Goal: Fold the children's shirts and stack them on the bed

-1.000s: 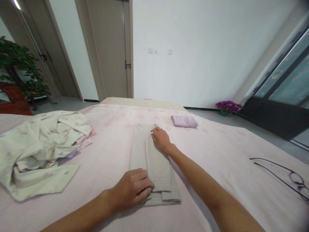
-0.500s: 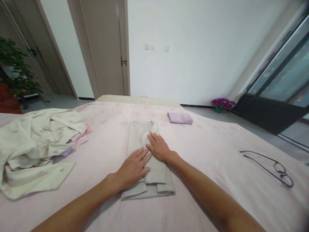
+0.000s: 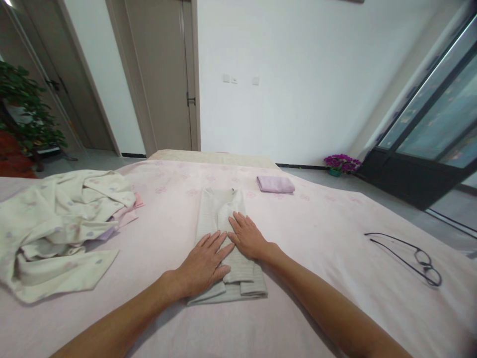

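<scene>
A pale grey-green striped shirt lies in the middle of the pink bedspread, its sides and sleeves folded inward into a long narrow shape. My left hand rests flat on its left half, fingers stretched out. On the right half, a little farther away, my right hand presses flat with fingers extended. The fingertips of both hands come close together near the shirt's centre line. Neither hand grips the cloth. The parts under the palms are hidden.
A crumpled heap of cream patterned clothing sits at the left, with pink and lilac cloth beneath. A folded lilac cloth lies beyond the shirt to the right. Black-framed glasses rest at the right. Purple flowers stand on the floor behind.
Both hands stay flat on the shirt; my right hand has slid slightly nearer to me. The whole view has shifted a little, and the shirt keeps its folded shape.
</scene>
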A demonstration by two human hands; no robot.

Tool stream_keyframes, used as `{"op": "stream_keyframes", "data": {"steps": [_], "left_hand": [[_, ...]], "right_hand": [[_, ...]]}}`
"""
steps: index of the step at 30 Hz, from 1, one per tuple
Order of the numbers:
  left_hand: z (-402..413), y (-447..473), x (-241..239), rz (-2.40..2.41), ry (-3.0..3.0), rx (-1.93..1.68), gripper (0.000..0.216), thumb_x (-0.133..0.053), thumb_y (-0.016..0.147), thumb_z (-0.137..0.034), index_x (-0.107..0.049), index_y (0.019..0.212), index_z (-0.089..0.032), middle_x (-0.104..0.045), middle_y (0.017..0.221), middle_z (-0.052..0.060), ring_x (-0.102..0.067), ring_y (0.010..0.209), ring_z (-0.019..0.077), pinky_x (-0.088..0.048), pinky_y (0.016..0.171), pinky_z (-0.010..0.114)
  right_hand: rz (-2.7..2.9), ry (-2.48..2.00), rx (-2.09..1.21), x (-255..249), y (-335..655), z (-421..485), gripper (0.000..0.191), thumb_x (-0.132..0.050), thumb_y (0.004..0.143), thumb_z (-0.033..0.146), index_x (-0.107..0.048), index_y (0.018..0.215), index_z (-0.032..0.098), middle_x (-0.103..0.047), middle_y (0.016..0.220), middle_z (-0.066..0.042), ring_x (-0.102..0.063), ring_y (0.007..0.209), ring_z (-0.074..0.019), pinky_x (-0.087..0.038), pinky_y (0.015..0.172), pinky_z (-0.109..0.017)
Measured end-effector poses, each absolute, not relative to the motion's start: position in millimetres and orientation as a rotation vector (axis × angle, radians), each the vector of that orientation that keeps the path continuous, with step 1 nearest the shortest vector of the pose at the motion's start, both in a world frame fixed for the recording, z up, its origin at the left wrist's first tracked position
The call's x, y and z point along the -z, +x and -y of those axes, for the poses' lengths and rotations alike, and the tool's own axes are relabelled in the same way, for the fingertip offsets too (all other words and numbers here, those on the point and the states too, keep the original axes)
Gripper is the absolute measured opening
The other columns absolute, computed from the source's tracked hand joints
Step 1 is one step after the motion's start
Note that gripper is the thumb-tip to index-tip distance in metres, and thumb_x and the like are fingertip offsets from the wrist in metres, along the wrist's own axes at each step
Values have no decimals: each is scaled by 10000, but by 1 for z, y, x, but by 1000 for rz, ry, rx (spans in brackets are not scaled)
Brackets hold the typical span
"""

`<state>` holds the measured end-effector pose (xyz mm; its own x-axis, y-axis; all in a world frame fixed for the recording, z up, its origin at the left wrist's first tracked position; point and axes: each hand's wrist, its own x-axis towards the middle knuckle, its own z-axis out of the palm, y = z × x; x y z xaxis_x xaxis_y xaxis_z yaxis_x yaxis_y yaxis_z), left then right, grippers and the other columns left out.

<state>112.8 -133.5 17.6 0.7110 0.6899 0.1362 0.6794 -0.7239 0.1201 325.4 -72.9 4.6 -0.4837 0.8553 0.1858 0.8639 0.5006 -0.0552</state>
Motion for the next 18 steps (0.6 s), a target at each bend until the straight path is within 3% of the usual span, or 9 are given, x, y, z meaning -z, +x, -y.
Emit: {"op": "stream_keyframes", "data": {"steps": [9,18], "left_hand": [[134,113,-18,-1140,2841,-246,544,-431,977,-429,-332,1498,-308,-245,1594,94,-207,1467,277,-181,1187,488],[133,112,-16,-1138,2831,-258,548,-438,978,-423,-314,1503,-326,-194,1607,78,-178,1475,272,-181,1192,491]], "right_hand": [[2551,-1481,16,-6,330,74,585,-280,1008,462,-355,1489,138,-247,1581,-142,-191,1466,-267,-173,1173,-470],[2362,-1757,4,-11,326,8,668,-285,992,514,-252,1529,118,-117,1608,-159,-93,1484,-280,-97,1174,-462]]}}
